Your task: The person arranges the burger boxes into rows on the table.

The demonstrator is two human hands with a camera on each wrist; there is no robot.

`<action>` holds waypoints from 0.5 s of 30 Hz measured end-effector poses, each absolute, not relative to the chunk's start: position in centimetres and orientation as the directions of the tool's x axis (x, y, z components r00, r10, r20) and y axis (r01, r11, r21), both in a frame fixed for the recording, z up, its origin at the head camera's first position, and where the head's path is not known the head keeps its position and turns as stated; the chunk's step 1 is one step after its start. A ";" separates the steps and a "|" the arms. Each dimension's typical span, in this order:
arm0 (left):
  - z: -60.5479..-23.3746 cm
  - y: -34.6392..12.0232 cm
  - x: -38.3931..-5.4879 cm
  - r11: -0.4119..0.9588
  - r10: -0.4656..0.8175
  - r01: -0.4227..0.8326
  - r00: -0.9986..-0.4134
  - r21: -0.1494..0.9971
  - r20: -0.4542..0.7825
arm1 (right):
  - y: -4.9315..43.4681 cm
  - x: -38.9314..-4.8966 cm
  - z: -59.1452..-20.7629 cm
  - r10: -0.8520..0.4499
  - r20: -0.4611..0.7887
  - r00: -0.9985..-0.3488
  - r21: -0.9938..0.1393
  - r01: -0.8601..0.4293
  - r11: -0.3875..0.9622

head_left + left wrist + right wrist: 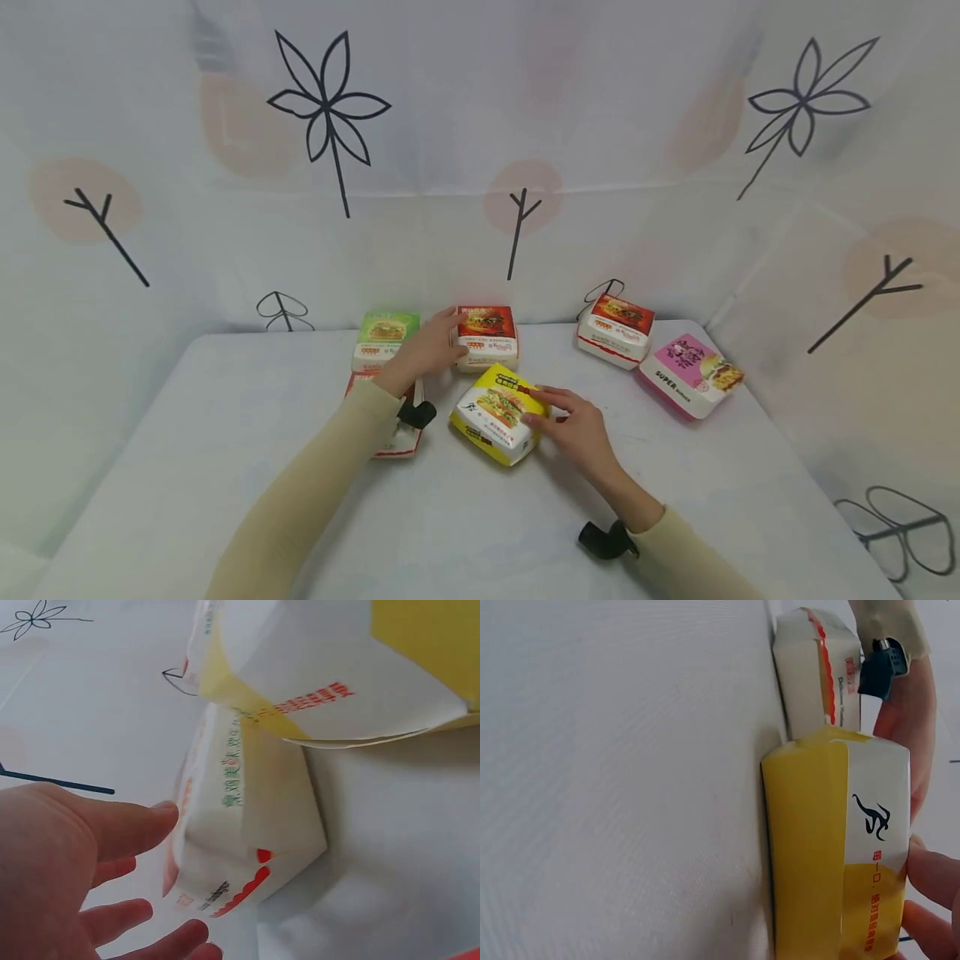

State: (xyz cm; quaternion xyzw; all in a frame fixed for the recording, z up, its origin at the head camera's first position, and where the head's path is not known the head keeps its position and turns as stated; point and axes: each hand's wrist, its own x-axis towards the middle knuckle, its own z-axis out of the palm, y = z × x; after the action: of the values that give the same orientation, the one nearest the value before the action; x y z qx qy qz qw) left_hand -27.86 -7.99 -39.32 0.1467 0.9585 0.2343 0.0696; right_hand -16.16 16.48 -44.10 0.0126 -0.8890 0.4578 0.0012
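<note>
Coming in from the near edge, a cream left sleeve (pixel 296 508) and a right sleeve (pixel 686 554), each bearing a small black wrist camera (pixel 600 542). Beyond, around the middle of the white tabletop (pixel 202 433), a yellow burger box (pixel 495 414), turned cornerwise, perhaps to suit the right hand (pixel 577 427) reaching from the right. Thumb and fingertips set against the lid's right edge, probably to steady it; whether pinching or only touching, cannot tell, with much of that hand cut off in the right wrist view. To the left, partly hidden under the left sleeve, a red-and-white box (pixel 397 443). Well over to the right, a pink box (pixel 690 377), set askew. Farther in, at the left side of a red-topped box (pixel 487 342), the left hand (pixel 427 346), fingers loose and spread, clasping nothing, perhaps parted to suit the box's width. Just left of that, a green-topped box (pixel 386 339), placed as if in line with the red-and-white one. At far right, another red-topped box (pixel 617 331), angled, just beside the pink one.
</note>
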 end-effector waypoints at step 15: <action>-38.2 -10.4 -25.3 0.689 0.378 0.253 -0.925 0.680 -0.039 | 16.5 -16.2 -44.2 -0.039 0.024 -0.999 -0.812 -0.042 0.582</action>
State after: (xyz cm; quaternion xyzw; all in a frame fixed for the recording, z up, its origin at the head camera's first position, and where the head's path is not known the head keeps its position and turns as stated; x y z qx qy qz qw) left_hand -25.32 -10.43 -38.23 0.1723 0.9147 0.3549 0.0881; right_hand -16.23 16.54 -44.17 0.0228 -0.8895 0.4564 0.0018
